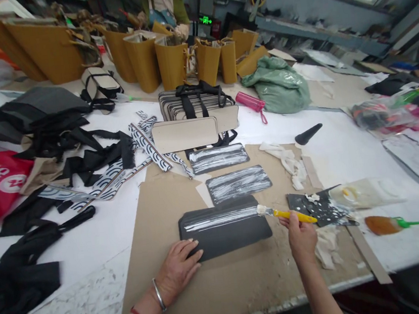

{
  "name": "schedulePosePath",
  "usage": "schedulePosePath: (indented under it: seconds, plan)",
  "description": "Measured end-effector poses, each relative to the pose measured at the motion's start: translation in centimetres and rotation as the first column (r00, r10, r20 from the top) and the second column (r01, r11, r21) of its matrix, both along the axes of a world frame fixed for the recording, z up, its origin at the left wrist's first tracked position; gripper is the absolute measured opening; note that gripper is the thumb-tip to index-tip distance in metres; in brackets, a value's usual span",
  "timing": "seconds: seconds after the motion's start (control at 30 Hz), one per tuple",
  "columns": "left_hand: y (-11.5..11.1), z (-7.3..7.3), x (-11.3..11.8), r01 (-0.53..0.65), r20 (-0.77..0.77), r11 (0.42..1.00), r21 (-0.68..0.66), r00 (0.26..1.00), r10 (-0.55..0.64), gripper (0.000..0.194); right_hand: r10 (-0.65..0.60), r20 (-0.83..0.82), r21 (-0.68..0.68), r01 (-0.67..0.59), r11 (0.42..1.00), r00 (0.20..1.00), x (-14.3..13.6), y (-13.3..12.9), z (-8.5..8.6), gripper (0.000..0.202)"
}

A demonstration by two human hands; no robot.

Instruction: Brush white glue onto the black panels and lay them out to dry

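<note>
My left hand point(180, 270) lies flat with fingers spread on the lower left edge of a black panel point(230, 236). Between the fingers of my right hand point(301, 232) is the yellow handle of a brush point(295, 216). Its bristles touch the panel's upper right part, at the end of a long white streak. Two smaller dark panels, one smeared with white point(239, 184) and another point(219, 158) behind it, lie beyond. A beige panel point(185, 134) rests in front of a strapped stack of panels point(172, 105).
At right are a white-spattered dark board point(307, 208), a glue bottle point(382, 225) and crumpled paper point(328, 249). Black fabric pieces point(39, 259) and patterned strips point(149, 146) lie left. Mustard containers point(142, 61) stand behind, near another person point(164, 4).
</note>
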State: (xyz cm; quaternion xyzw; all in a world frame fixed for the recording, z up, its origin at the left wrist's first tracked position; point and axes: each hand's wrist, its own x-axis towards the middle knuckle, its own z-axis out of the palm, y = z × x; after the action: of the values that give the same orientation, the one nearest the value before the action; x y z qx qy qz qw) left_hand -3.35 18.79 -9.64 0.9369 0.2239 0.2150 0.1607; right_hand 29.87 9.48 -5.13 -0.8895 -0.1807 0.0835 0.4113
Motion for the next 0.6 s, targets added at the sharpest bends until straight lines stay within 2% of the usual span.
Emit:
schedulePosePath:
  seconds: [0.07,0.13,0.23,0.37,0.43,0.5,0.6]
  plan:
    - [0.0,0.2,0.0,-0.009,0.009,0.999,-0.050,1.000,0.009,0.023,0.009,-0.028,0.076,-0.007,0.997,1.000,-1.0,-0.4,1.1,0.051]
    - [0.2,0.6,0.1,-0.026,0.026,0.989,-0.146,0.999,0.030,0.025,0.059,-0.103,0.156,-0.043,0.987,0.993,-3.2,-0.7,2.4,0.053]
    - [0.8,1.3,0.3,-0.109,0.034,0.927,-0.359,0.991,0.130,0.030,0.188,-0.223,0.202,-0.144,0.969,0.956,-8.0,-1.0,3.6,0.051]
    - [1.9,1.8,0.6,-0.152,0.038,0.775,-0.614,0.974,0.222,0.026,0.367,-0.276,0.251,-0.302,0.920,0.888,-14.6,-0.8,3.0,0.042]
    - [2.3,1.7,0.7,-0.152,0.031,0.745,-0.649,0.974,0.225,0.026,0.427,-0.309,0.284,-0.346,0.894,0.850,-17.1,-0.5,2.0,0.038]
    - [2.4,1.5,0.6,-0.154,0.018,0.769,-0.620,0.977,0.211,0.026,0.467,-0.343,0.302,-0.375,0.876,0.815,-18.5,-0.1,1.0,0.037]
    - [2.3,0.8,0.3,-0.094,0.051,0.858,-0.505,0.989,0.139,0.032,0.458,-0.365,0.301,-0.363,0.882,0.811,-18.5,0.1,0.2,0.037]
